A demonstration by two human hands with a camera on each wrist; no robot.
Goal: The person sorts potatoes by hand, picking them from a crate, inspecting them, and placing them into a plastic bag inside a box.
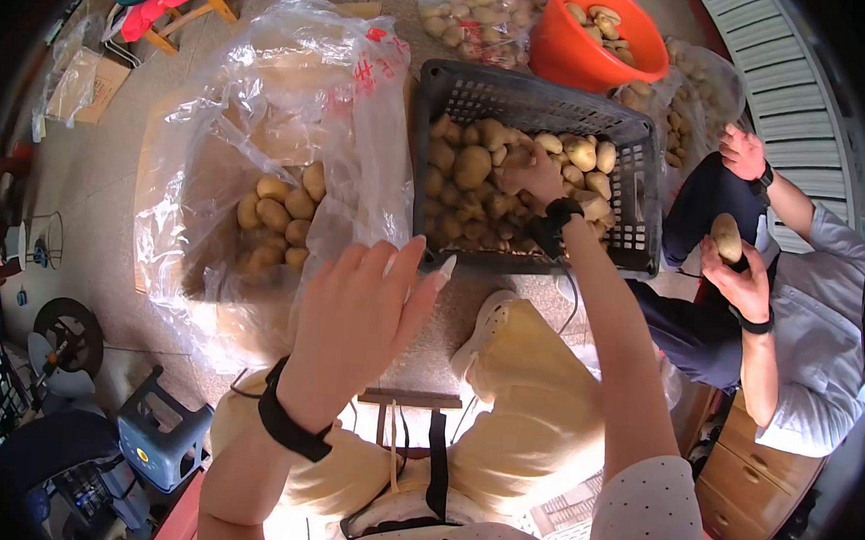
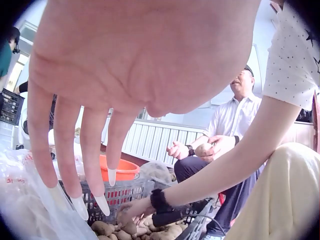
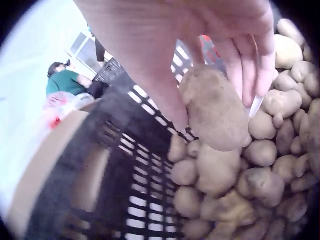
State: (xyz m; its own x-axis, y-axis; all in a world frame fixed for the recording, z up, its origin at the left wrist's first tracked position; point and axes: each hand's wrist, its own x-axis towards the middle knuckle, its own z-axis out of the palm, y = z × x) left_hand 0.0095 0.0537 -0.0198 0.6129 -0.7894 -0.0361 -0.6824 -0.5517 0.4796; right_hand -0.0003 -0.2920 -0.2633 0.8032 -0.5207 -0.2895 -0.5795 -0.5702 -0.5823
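Observation:
Inside the black plastic crate [image 1: 540, 84], my right hand [image 1: 535, 178] reaches among the potatoes. Its thumb and fingers grip a large brownish oval potato [image 3: 215, 110] above the heap of potatoes [image 3: 260, 182]. My left hand [image 1: 357, 310] is raised with fingers extended and holds nothing, between my body and the plastic-lined box. Its palm [image 2: 140, 55] and long pale nails fill much of the left wrist view. To the left of the crate, the clear plastic liner [image 1: 370, 159] covers the box's walls, and several potatoes [image 1: 284, 208] lie at its bottom.
An orange basin [image 1: 600, 69] of potatoes stands behind the crate, between bags of potatoes [image 1: 480, 23]. At the right, a seated person [image 1: 811, 319] holds a potato [image 1: 726, 238]. A blue-grey stool [image 1: 162, 430] stands at lower left. A cable [image 1: 576, 297] hangs from my right wrist.

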